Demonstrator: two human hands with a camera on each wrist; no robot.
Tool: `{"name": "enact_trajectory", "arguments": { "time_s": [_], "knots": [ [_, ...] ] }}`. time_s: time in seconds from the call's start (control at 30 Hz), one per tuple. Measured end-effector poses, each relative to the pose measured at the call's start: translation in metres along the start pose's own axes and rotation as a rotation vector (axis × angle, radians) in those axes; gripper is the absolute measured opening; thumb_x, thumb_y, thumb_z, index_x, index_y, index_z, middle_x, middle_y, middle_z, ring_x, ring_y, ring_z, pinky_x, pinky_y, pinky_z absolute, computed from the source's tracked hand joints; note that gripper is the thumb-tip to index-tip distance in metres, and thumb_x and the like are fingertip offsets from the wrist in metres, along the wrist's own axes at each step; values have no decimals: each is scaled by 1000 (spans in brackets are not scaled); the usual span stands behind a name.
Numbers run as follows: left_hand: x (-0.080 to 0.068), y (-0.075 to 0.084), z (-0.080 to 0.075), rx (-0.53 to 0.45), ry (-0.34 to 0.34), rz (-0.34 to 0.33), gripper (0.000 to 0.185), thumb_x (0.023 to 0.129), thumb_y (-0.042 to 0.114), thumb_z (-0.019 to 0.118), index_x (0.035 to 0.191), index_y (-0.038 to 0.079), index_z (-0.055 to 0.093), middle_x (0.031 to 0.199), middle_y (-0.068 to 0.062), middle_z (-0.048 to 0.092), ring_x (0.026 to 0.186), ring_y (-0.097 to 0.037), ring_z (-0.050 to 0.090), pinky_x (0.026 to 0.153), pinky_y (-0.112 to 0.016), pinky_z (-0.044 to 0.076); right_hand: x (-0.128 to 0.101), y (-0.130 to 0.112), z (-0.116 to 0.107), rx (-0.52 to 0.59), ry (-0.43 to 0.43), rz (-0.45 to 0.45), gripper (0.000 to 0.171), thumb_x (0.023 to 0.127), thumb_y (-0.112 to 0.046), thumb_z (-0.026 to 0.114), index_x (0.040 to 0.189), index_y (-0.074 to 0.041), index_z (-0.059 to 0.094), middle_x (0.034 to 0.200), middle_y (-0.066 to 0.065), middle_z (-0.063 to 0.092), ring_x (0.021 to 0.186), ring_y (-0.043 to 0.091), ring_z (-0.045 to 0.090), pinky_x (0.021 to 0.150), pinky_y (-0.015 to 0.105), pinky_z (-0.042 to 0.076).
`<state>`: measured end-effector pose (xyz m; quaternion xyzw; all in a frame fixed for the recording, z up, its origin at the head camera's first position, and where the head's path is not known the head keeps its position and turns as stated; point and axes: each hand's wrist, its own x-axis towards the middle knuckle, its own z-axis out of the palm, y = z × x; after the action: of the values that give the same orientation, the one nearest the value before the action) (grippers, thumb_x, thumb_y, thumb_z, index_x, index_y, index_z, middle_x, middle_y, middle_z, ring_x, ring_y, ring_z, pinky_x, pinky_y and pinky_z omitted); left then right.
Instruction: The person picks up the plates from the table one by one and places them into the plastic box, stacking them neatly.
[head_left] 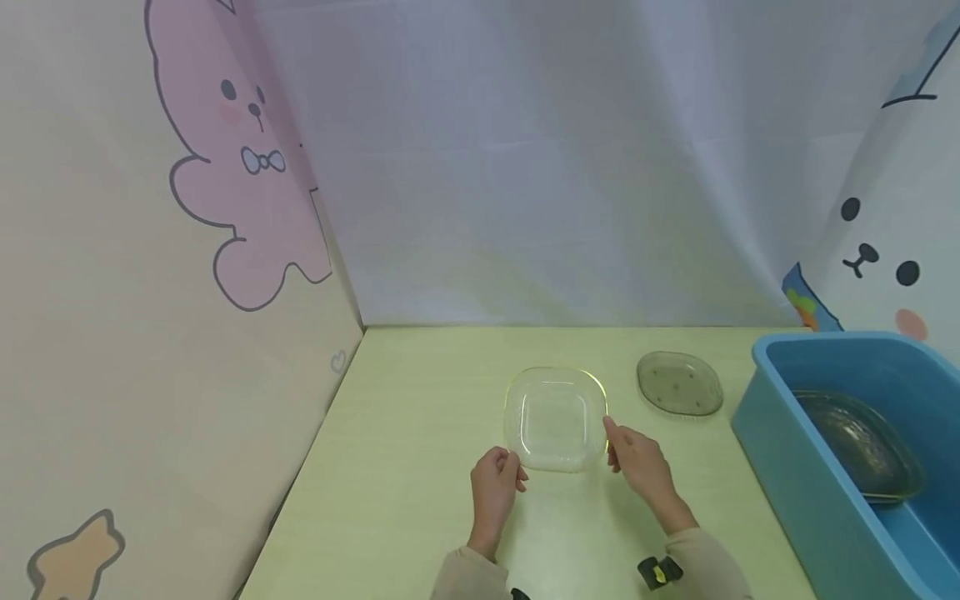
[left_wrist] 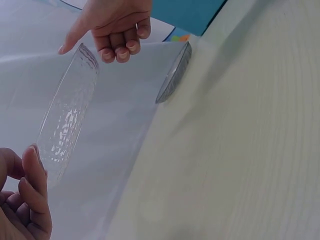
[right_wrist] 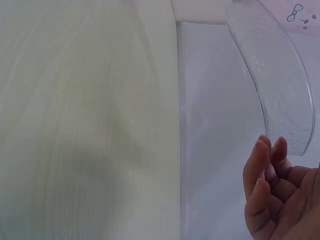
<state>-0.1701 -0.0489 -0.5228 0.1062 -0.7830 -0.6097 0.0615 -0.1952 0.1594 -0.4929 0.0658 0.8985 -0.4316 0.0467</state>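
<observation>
While my left hand (head_left: 495,482) and right hand (head_left: 637,460) touch the clear plate (head_left: 556,419) at 7 and 4 o'clock with loosely curled fingertips, it sits mid-table (head_left: 420,433). With so light a grip, I judge the slick rim could slip and knock down hard.

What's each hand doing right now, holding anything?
Left hand: fingertips at the near-left corner of the clear square glass plate; grip cannot be told.
Right hand: index fingertip touches the plate's right edge, other fingers curled; holds nothing.
</observation>
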Motion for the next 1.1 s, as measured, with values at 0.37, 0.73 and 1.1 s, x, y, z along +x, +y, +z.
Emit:
{"name": "enact_trajectory", "arguments": {
  "time_s": [0.37,0.73,1.1],
  "knots": [
    [-10,1,3,-4,5,-17,16,85,10,52,70,6,57,53,1,60,40,-5,50,42,-19,34,-2,-3,5,-15,41,-52,54,95,-51,34,68,-9,51,58,0,55,51,11,46,48,26,32],
    [-12,6,-1,-39,-40,7,14,85,8,55,73,3,57,55,-5,61,40,-5,51,47,-19,41,0,3,6,14,94,-125,47,97,-42,38,67,-8,52,55,0,53,50,10,47,48,25,33],
    [-14,3,-1,-111,-100,5,10,81,5,55,71,2,57,49,0,55,38,-4,49,39,-15,33,0,4,3,-26,130,-185,42,99,-32,36,67,-8,50,57,2,52,52,9,46,48,23,34]
  ]
}}
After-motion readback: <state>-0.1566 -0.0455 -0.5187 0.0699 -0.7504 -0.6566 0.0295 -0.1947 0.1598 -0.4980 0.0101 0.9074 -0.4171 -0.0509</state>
